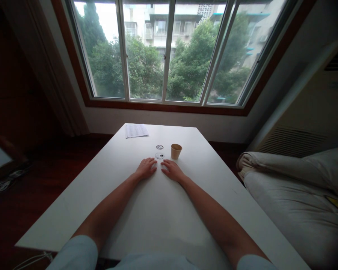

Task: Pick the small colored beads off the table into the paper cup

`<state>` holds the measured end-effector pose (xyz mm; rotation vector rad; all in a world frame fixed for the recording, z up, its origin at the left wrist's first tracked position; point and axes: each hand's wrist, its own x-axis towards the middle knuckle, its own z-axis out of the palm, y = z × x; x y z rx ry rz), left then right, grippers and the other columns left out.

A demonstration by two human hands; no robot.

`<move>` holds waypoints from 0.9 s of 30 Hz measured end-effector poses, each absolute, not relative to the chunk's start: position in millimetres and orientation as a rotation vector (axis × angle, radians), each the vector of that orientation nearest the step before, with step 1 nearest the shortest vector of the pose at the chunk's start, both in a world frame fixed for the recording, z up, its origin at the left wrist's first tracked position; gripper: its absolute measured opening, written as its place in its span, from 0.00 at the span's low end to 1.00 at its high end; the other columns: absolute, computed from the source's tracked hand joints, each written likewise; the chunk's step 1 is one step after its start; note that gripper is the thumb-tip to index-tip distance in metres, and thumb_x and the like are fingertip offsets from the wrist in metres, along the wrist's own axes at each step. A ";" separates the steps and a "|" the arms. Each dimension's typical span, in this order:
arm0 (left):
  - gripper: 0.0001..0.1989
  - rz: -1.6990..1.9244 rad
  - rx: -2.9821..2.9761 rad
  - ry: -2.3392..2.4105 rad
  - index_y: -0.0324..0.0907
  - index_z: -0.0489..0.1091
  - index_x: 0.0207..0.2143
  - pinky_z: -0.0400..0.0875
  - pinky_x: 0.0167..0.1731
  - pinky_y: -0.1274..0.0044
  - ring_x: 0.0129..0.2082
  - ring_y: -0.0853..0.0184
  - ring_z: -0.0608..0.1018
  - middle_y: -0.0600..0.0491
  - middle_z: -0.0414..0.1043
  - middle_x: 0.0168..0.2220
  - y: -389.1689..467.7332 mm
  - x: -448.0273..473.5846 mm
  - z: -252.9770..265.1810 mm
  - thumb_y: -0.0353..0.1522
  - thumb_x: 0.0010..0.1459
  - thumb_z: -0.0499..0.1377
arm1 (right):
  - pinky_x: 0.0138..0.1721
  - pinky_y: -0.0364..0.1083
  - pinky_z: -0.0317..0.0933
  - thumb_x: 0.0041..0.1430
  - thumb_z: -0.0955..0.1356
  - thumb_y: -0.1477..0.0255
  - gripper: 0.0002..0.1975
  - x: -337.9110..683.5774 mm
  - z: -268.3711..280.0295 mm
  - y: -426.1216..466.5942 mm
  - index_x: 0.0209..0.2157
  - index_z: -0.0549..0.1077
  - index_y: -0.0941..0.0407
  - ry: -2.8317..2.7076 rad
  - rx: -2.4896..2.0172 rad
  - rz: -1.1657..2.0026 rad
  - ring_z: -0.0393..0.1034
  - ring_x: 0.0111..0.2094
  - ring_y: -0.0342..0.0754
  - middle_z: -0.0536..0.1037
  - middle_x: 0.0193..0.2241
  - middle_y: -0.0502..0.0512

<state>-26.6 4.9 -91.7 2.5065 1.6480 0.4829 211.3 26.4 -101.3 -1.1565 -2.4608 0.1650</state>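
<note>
My left hand (147, 168) lies palm down on the white table (107, 180), its fingers stretched out and holding nothing. Opposite it, my right hand (172, 170) rests flat in the same way, with a narrow gap between the two. Just beyond my fingertips is a round disc with a dark pattern (159, 156), and a second, similar disc (159, 147) lies behind it. A brown paper cup (176, 151) stands upright right behind my right hand. Whether the discs are loose or printed on the tabletop I cannot tell.
Printed sheets of paper (137, 130) lie at the table's far left corner. A window (166, 56) is in the wall past the table. On the right is a pale cushioned seat (293, 202); cables (5, 183) trail on the dark floor at left.
</note>
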 end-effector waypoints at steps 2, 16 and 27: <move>0.25 0.485 2.509 1.645 0.50 0.65 0.62 0.52 0.67 0.60 0.68 0.57 0.60 0.49 0.59 0.67 5.4 -26.9 -91.9 0.42 0.65 0.53 | 0.65 0.57 0.54 0.65 0.67 0.62 0.23 211.1 -100.7 26.4 0.59 0.72 0.52 -2.461 -1.159 0.172 0.61 0.64 0.57 0.68 0.62 0.60; 0.25 0.464 2.494 1.658 0.50 0.65 0.63 0.52 0.68 0.60 0.68 0.56 0.60 0.49 0.58 0.68 2.1 -25.9 -87.3 0.42 0.65 0.52 | 0.64 0.56 0.55 0.65 0.67 0.62 0.22 209.8 -99.3 25.0 0.58 0.72 0.51 -2.449 -1.153 0.158 0.62 0.63 0.56 0.68 0.62 0.59; 0.32 0.357 2.450 1.767 0.52 0.58 0.67 0.35 0.67 0.49 0.72 0.50 0.45 0.47 0.48 0.72 2.9 -24.2 -93.1 0.52 0.65 0.48 | 0.69 0.64 0.37 0.67 0.60 0.49 0.34 210.7 -102.4 20.6 0.69 0.57 0.47 -2.580 -1.308 0.220 0.38 0.72 0.61 0.49 0.71 0.58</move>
